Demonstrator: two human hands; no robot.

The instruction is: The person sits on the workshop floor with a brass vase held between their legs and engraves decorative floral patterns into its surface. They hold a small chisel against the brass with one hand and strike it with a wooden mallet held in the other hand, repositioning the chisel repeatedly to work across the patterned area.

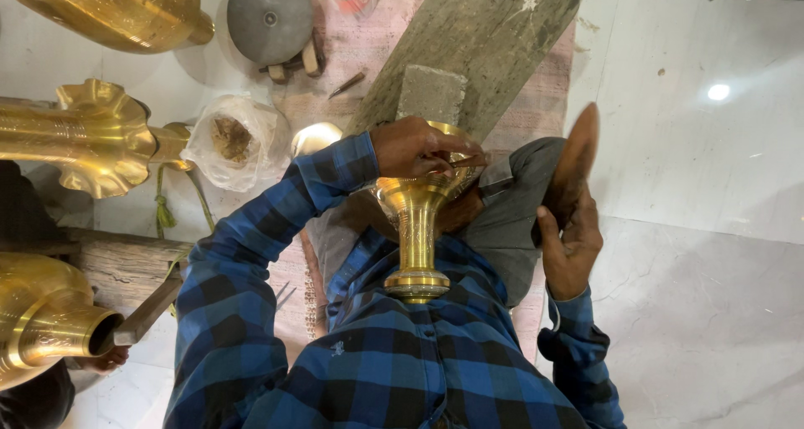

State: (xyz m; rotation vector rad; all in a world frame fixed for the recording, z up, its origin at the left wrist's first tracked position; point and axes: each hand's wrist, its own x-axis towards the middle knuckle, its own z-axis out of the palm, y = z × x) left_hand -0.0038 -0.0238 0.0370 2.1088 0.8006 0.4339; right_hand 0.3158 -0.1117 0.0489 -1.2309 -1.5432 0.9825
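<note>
From the head camera, the left hand (416,147) curls its fingers together over the rim of a brass goblet-shaped piece (416,220), which lies tilted with its flared foot resting against the person's blue checked shirt (368,345) and its cup end pointing away, against a grey stone block (431,94). The right hand (569,241) is closed around the handle of a brown wooden mallet (578,157), held off to the right of the brass piece and apart from it; the mallet head looks blurred, so its exact shape is hard to tell. A grey cloth (515,203) lies between the brass piece and the right hand.

The block sits on a long grey plank (486,35) laid over a pinkish mat (352,52). To the left are a clear plastic bag (234,140) of brownish material, a round grey disc (270,16), and several large brass vessels (92,136). At the lower left another person's hand (105,360) rests beside a brass spout.
</note>
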